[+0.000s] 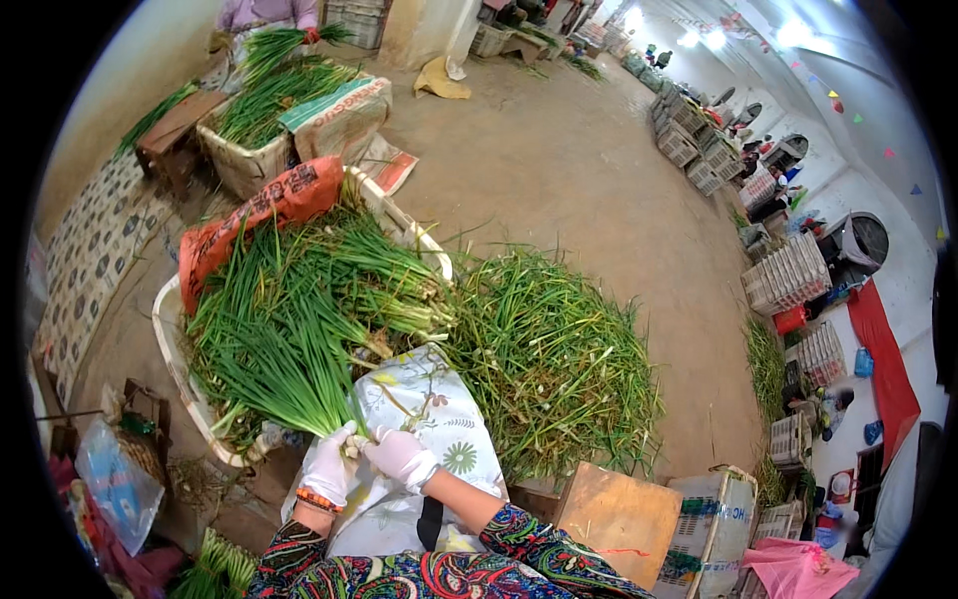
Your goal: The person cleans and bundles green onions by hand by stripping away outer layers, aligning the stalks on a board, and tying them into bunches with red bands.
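Both of my hands wear white gloves and meet above my patterned apron (449,399). My left hand (327,465) is closed round the pale root ends of a bunch of green onions (299,369). Its long leaves fan out up and to the left, over the white crate (185,374). Against those same root ends, the fingers of my right hand (402,458) are pinched together. More green onions (329,265) lie heaped in the crate, their pale ends toward the right. An orange sack (261,215) is draped over the crate's far left side.
A large pile of loose green leaves (549,359) covers the floor right of the crate. Near my right elbow stands a wooden board (619,519) beside a white plastic crate (714,524). Across from me, another person (264,15) is by a second full crate (254,165).
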### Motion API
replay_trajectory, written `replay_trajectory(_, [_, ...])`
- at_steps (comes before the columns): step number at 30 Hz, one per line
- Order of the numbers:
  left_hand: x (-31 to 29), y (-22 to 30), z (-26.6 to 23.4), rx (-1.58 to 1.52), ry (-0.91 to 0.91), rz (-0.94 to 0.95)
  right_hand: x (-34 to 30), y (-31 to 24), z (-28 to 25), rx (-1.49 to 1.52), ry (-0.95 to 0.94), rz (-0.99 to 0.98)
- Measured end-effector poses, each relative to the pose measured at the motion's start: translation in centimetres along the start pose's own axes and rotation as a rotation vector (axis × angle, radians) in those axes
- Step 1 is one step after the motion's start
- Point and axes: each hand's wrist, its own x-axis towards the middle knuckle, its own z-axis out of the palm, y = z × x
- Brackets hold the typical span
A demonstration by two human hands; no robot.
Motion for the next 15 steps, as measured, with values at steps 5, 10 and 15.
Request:
replay_trajectory(5, [0.4, 0.3, 0.7, -0.038, 0.122, 0.017, 0.2, 0.5, 0.3, -0.157, 0.288, -0.143])
replay_trajectory(10, [0.6, 1.1, 1.0, -0.051, 0.114, 0.002, 0.5, 0.2, 0.4, -0.173, 0.388, -0.210])
replay_trajectory(15, [0.1, 1.3, 1.9, -0.077, 0.099, 0.031, 0.2, -0.5, -0.3, -0.176, 0.435, -0.213])
